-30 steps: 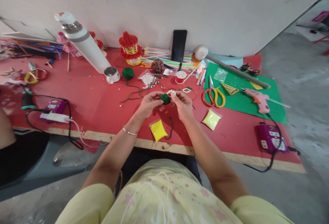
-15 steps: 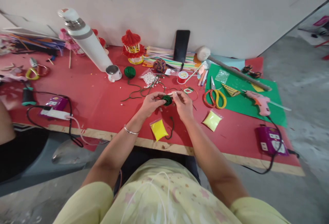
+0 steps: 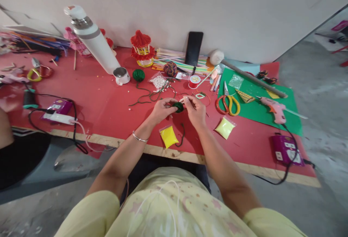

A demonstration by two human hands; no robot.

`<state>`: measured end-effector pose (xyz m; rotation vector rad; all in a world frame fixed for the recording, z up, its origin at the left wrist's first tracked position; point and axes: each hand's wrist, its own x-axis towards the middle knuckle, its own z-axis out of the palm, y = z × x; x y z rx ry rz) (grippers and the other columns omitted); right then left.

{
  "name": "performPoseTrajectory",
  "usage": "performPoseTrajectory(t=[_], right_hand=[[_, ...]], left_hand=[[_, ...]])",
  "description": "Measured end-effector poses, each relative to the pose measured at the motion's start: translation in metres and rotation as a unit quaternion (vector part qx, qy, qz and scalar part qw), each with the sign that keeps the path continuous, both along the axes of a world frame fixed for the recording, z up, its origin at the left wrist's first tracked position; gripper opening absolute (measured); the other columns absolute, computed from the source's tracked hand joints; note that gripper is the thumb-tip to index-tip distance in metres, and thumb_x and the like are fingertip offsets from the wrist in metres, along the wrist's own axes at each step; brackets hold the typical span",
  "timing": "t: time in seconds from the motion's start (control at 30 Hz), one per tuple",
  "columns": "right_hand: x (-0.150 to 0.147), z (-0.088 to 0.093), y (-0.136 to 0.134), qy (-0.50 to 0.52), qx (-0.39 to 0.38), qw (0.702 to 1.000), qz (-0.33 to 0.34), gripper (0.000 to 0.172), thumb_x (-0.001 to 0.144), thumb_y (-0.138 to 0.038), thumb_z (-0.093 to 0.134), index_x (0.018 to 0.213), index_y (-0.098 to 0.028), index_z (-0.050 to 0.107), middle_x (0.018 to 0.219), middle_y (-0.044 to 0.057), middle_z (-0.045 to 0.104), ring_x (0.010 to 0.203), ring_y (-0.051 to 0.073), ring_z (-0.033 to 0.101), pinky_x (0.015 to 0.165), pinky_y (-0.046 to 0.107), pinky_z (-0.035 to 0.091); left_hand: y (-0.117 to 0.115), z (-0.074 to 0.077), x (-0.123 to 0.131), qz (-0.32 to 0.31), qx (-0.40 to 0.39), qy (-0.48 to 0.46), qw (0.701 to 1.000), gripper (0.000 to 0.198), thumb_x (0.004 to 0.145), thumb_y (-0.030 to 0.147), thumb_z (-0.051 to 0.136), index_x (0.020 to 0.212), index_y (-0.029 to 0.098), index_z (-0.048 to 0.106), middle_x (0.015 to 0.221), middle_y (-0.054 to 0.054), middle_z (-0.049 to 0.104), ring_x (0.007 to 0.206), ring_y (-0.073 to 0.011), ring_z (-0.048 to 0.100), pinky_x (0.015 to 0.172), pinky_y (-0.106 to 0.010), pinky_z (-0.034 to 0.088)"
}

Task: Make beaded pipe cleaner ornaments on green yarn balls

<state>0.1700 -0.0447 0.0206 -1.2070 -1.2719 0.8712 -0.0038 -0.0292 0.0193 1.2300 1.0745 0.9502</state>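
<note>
My left hand (image 3: 163, 110) is closed around a small round piece of dark green yarn (image 3: 178, 107), held just above the red table. Thumb and fingers of my right hand (image 3: 195, 111) pinch a short row of white beads (image 3: 182, 100) at the yarn's upper right edge. How the beads join the yarn is too small to make out. Behind my hands lie a bag of white beads (image 3: 158, 81), several loose beads and trailing green yarn (image 3: 144, 95). A ball of green yarn (image 3: 138, 74) sits further back. A bright yellow packet (image 3: 169, 136) lies between my forearms.
Scissors (image 3: 228, 102), a pale yellow packet (image 3: 225, 127), and a pink glue gun (image 3: 276, 110) on green sheet (image 3: 293, 102) are at right. Purple power boxes (image 3: 288, 150) trail cords. A white bottle (image 3: 95, 44) leans behind a metal cup (image 3: 121, 76). Another person's limb (image 3: 4, 131) shows at left.
Both hands stay together at the green yarn piece, with only a slight shift of the fingers. The whole view has moved slightly.
</note>
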Motion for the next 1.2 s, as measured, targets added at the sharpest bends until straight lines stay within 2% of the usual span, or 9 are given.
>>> performPoseTrajectory(t=[0.33,0.47,0.53,0.63,0.83,0.97,1.03,1.1,1.2], right_hand=[[0.000,-0.006,0.002,0.009,-0.030,0.999,0.016,0.038,0.092,-0.055,0.067,0.107,-0.022,0.074,0.099,0.006,0.078,0.085,0.019,0.070,0.079,0.032,0.059],[0.001,-0.012,0.004,0.019,-0.031,0.999,0.012,0.044,0.091,-0.052,0.068,0.126,-0.026,0.070,0.103,0.006,0.078,0.089,0.020,0.071,0.081,0.034,0.060],[0.003,-0.014,0.004,0.010,-0.030,0.999,0.027,0.038,0.092,-0.048,0.065,0.122,-0.026,0.073,0.105,0.005,0.078,0.091,0.021,0.072,0.083,0.035,0.060],[0.004,-0.016,0.005,-0.031,-0.026,0.998,0.057,0.025,0.091,-0.042,0.065,0.102,-0.024,0.079,0.104,0.005,0.078,0.092,0.021,0.072,0.085,0.036,0.060],[0.007,-0.023,0.009,-0.090,-0.006,0.991,0.095,0.030,0.084,-0.034,0.073,0.111,-0.023,0.078,0.113,0.007,0.077,0.101,0.023,0.073,0.095,0.040,0.058],[0.009,-0.025,0.010,-0.114,-0.007,0.989,0.092,0.032,0.082,-0.030,0.073,0.112,-0.023,0.078,0.113,0.008,0.077,0.099,0.023,0.074,0.093,0.040,0.059],[0.009,-0.023,0.010,-0.113,-0.008,0.990,0.090,0.034,0.080,-0.029,0.073,0.113,-0.023,0.077,0.111,0.007,0.077,0.099,0.023,0.074,0.092,0.039,0.059],[0.010,-0.022,0.010,-0.114,-0.010,0.990,0.080,0.034,0.079,-0.028,0.073,0.113,-0.023,0.077,0.110,0.006,0.078,0.099,0.023,0.074,0.093,0.039,0.059],[0.011,-0.020,0.010,-0.134,-0.008,0.989,0.059,0.035,0.078,-0.028,0.073,0.112,-0.023,0.078,0.109,0.006,0.078,0.096,0.022,0.074,0.093,0.040,0.059]], left_hand=[[0.004,-0.008,-0.001,0.012,0.001,0.010,1.000,0.041,0.072,0.032,0.080,0.107,0.012,0.071,0.078,-0.002,0.074,0.046,-0.0093,0.061,0.041,-0.020,0.048],[0.003,-0.007,0.000,0.012,-0.011,0.008,1.000,0.041,0.072,0.032,0.081,0.106,0.013,0.070,0.073,-0.002,0.073,0.045,-0.0105,0.061,0.040,-0.020,0.046],[0.002,-0.004,0.000,0.009,-0.020,0.030,0.999,0.039,0.074,0.032,0.080,0.107,0.014,0.070,0.061,0.001,0.069,0.040,-0.0092,0.055,0.038,-0.018,0.040],[0.001,-0.001,-0.001,0.015,-0.021,0.061,0.998,0.034,0.076,0.031,0.078,0.104,0.014,0.071,0.049,0.005,0.059,0.034,-0.0073,0.046,0.036,-0.017,0.032],[0.007,-0.009,-0.005,-0.009,-0.047,0.030,0.998,0.039,0.074,0.031,0.081,0.107,0.012,0.072,0.053,0.002,0.064,0.038,-0.0100,0.054,0.040,-0.020,0.041],[0.009,-0.011,-0.008,-0.044,-0.072,0.032,0.996,0.046,0.078,0.037,0.079,0.115,0.011,0.072,0.057,-0.001,0.068,0.041,-0.0127,0.058,0.041,-0.021,0.043],[0.012,-0.010,-0.011,-0.018,-0.056,0.049,0.997,0.041,0.082,0.040,0.074,0.112,0.012,0.075,0.055,-0.001,0.065,0.039,-0.0117,0.054,0.040,-0.021,0.038],[0.016,-0.009,-0.016,0.061,0.002,0.082,0.995,0.032,0.086,0.039,0.068,0.104,0.015,0.077,0.056,0.000,0.064,0.041,-0.0107,0.051,0.042,-0.021,0.037],[0.023,-0.011,-0.025,0.180,0.140,0.166,0.959,0.016,0.084,0.028,0.067,0.092,0.018,0.077,0.075,-0.003,0.072,0.061,-0.0128,0.059,0.058,-0.023,0.045]])
